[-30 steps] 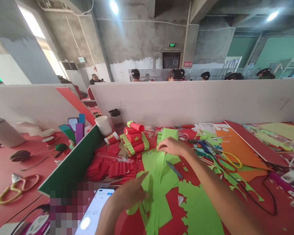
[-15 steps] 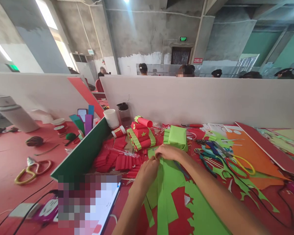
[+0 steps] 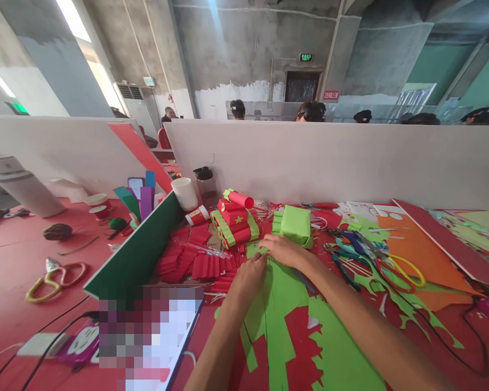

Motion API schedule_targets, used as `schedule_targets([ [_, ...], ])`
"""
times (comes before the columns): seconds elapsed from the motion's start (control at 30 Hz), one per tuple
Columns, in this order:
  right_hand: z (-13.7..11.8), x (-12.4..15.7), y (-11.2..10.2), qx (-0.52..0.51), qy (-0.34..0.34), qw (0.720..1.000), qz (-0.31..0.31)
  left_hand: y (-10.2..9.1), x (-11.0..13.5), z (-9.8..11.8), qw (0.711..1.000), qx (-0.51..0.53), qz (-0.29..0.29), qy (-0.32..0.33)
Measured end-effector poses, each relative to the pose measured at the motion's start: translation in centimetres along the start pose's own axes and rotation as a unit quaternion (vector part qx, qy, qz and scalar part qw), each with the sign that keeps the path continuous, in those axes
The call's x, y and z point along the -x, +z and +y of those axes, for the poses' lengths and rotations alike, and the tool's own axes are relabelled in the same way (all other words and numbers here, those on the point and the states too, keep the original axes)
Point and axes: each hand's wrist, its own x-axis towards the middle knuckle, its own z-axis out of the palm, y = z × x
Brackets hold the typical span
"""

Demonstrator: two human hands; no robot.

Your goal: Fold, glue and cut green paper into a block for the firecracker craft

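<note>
A bright green paper sheet (image 3: 279, 293) with a long crease lies in front of me over red material. My left hand (image 3: 250, 278) pinches its far end, fingers closed. Beside it, my right hand (image 3: 284, 250) bends its fingers onto the same end of the paper, with the tips close to the left fingers. Beyond my right hand sits a green paper-wrapped box (image 3: 295, 225) with green rolls at its side. To its left, a model of red rolls (image 3: 238, 222) carries green bands and a yellow star.
Folded red paper pieces (image 3: 206, 267) lie left of my hands, by an upright green board (image 3: 134, 252). A tablet (image 3: 175, 326) with a lit screen stands nearer me. Scissors and pliers (image 3: 367, 250) lie among green scraps on the right. A white partition (image 3: 309, 163) runs behind.
The folded-up strip along the green paper has dropped flatter, showing a crease line. My right hand's fingers have spread slightly; both hands stay at the paper's far end.
</note>
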Motion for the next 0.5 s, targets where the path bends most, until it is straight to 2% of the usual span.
schedule_targets([
  [0.07,-0.1,1.7,-0.8,0.006,0.039,0.999,0.027,0.0,-0.1,-0.1,1.000,0.006,-0.002,0.001],
  [0.1,-0.1,2.7,-1.1,0.015,0.065,0.998,0.020,0.0,-0.1,-0.2,1.000,0.008,-0.001,0.001],
  [0.17,-0.1,5.0,-1.4,0.041,0.121,0.992,-0.016,0.0,-0.1,-0.3,1.000,0.012,0.002,0.002],
  [0.23,-0.2,7.0,-1.1,0.056,0.149,0.986,-0.057,0.0,-0.1,-0.3,1.000,0.016,0.002,0.007],
  [0.3,-0.3,8.5,-0.5,0.047,0.159,0.983,-0.073,0.0,-0.1,-0.4,1.000,0.023,0.003,0.016],
  [0.4,-0.5,9.3,0.1,0.012,0.180,0.982,-0.048,0.2,0.0,-0.6,0.999,0.043,0.008,0.029],
  [0.5,-0.6,8.6,0.3,-0.073,0.204,0.976,0.022,0.4,0.0,-0.9,0.997,0.074,0.006,0.026],
])
